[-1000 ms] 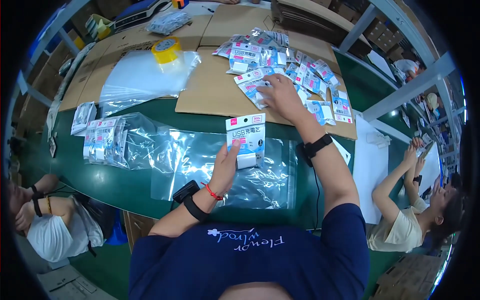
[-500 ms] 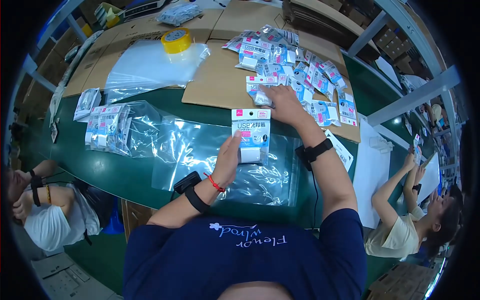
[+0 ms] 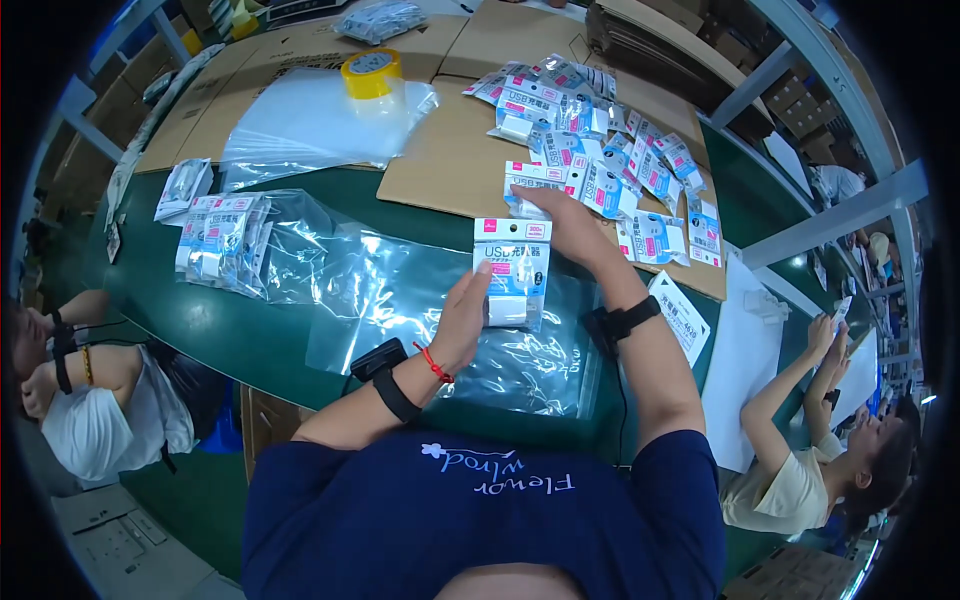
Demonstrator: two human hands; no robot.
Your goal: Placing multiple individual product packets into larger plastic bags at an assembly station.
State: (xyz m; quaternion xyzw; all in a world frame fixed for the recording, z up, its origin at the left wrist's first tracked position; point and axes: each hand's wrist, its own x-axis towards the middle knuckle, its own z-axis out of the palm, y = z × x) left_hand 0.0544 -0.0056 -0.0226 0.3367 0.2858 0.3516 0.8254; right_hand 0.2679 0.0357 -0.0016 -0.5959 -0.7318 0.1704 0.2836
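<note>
Tabletop (image 3: pixel 250 340) of dark green ran across my view, and I read it from the left edge inward. Another person's arm (image 3: pixel 95 375) lay folded at the far left, below the table's rim. On the green surface further in sat a filled clear bag (image 3: pixel 225 240) stuffed with small white-and-blue packets, and behind it a stack of empty plastic sleeves (image 3: pixel 310 125) rested on brown cardboard with a yellow tape roll (image 3: pixel 371 73) standing on top.

Nearer the middle, a large clear plastic bag (image 3: pixel 400 300) lay flat and crinkled on the tabletop. My left hand (image 3: pixel 462 320) was raised just above it, fingers extended and lightly curled, thumb pressed to the left edge of a single packet (image 3: pixel 513 270), holding it upright. That packet was a flat rectangular card pouch, white with a red strip along the top, blue print beneath and a pale window showing a white block-shaped item at the bottom.

Right of it, my right hand (image 3: pixel 565 220) lay palm-down and mostly open on the cardboard, fingertips resting on one packet at the near edge of a loose heap of packets (image 3: pixel 620 150) of the same kind; I could not tell whether it had actually gripped any. Past the heap, white paper sheets (image 3: pixel 740 350) lay on the table, and a seated person (image 3: pixel 800 470) worked at the far right.
</note>
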